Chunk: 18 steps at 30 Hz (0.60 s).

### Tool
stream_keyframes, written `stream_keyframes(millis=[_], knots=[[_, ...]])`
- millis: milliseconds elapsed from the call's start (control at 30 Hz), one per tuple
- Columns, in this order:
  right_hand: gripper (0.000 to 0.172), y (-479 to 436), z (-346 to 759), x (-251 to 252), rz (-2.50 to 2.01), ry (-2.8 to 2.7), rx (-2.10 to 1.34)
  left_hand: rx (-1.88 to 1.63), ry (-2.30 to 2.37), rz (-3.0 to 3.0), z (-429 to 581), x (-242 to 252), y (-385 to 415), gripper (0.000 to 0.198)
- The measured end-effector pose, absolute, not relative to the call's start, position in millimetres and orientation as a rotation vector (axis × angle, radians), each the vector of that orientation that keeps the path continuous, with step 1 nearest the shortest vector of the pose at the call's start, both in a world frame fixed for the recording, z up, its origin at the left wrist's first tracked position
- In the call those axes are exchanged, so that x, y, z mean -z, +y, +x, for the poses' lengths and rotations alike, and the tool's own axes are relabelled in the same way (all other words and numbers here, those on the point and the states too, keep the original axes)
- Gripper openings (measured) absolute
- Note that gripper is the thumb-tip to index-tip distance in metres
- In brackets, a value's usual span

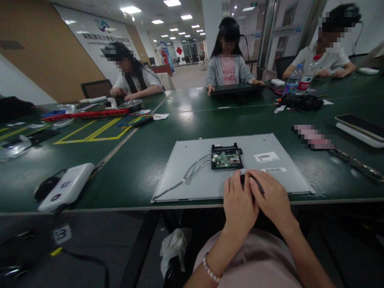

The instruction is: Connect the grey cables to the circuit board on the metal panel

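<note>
A flat light-grey panel point(195, 160) lies on the table edge in front of me. Mounted near its middle is a green circuit board point(226, 160) in a black frame, with grey cables point(193, 171) running off to the left corner. Both my hands meet over the panel's front edge, just below the board. My left hand point(240, 202) and my right hand point(271, 196) close together around a small black part point(259, 186); fingers cover most of it, so its kind is unclear. White labels point(266, 157) are stuck on the panel's right side.
A white power bank point(67, 187) lies at the left, by the table edge. Phones point(360, 130) and a pixelated pink item point(313, 137) are at the right. Bottles point(306, 78) stand farther back. Three people sit across the green table point(135, 160); one holds a black panel point(237, 90).
</note>
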State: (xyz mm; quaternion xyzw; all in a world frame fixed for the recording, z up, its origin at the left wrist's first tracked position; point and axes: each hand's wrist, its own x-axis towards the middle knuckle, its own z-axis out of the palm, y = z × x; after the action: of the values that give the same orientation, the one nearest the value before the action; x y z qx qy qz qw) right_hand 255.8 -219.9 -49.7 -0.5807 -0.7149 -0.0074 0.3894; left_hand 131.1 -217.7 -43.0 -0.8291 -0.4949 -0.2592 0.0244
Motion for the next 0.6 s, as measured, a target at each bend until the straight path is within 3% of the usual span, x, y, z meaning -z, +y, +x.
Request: stream_keyframes(millis=[600], knots=[[0.04, -219.6, 256.2, 47.4, -1.497, -1.919, 0.009, 0.701, -1.521, -2.377, 135.9, 50.3, -219.5, 0.049]])
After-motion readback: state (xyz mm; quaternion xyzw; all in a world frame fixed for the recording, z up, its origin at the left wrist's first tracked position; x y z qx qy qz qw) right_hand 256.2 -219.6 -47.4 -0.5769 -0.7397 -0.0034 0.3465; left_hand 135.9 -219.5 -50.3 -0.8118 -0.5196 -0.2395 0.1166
